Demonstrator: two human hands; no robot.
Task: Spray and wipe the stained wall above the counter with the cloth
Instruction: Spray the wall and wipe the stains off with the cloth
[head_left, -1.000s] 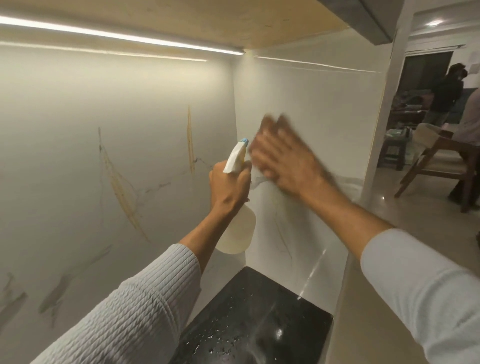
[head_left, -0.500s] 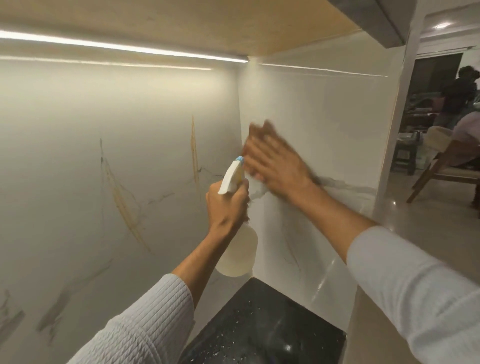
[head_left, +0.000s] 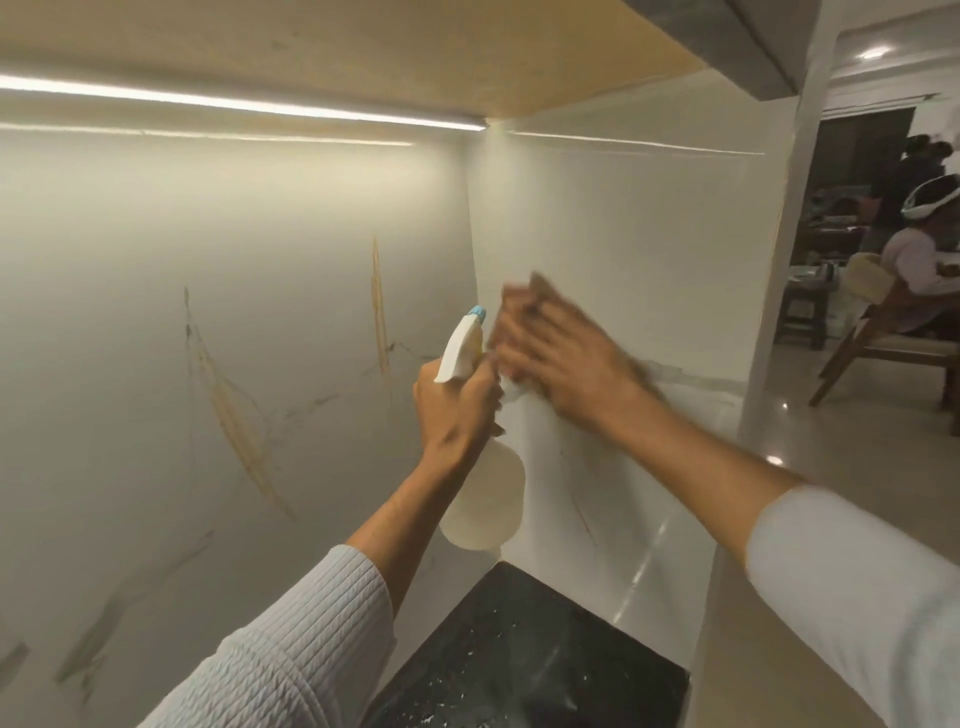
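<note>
Against the side wall (head_left: 623, 249) of the counter nook, the right hand (head_left: 561, 358) lies flat, fingers (head_left: 519, 322) spread and blurred, pressing what appears to be the cloth (head_left: 519, 387); only a pale corner shows under the palm. Left hand (head_left: 457, 410) is closed around the neck of the spray bottle (head_left: 485, 499), nozzle up, bottle body hanging below the fist, just beside the right hand. Brown streaks (head_left: 234, 415) run roughly vertical on the back wall (head_left: 156, 249), to the left of both hands, the left hand nearer. Judgement: wiping of the side panel is under way; reaching the streaks means carrying the cloth leftward past the bottle. Counter (head_left: 519, 649) below is dark and speckled.
</note>
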